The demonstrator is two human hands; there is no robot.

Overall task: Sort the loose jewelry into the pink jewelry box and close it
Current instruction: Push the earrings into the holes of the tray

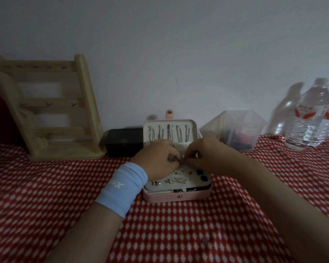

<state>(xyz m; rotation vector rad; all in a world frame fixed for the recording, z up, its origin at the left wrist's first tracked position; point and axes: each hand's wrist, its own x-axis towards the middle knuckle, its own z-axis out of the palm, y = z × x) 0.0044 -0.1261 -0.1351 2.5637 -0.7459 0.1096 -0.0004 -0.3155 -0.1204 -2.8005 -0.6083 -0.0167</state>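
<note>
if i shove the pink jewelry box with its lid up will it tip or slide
Probably slides: the pink jewelry box has a wide, low base on the tablecloth. Its upright lid may flop if pushed high. The hanging chains would likely sway.

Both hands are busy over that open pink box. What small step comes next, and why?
Likely seat the tiny piece pinched where left hand and right hand meet onto the white tray of the pink jewelry box; other pieces already lie there.

The jewelry box [179,198] is pink with a cream lining. The cloth [179,234] is red with white diamonds (in close-set rows). A pale blue wristband [122,188] bears a white logo, and the small case [123,142] is black.
</note>
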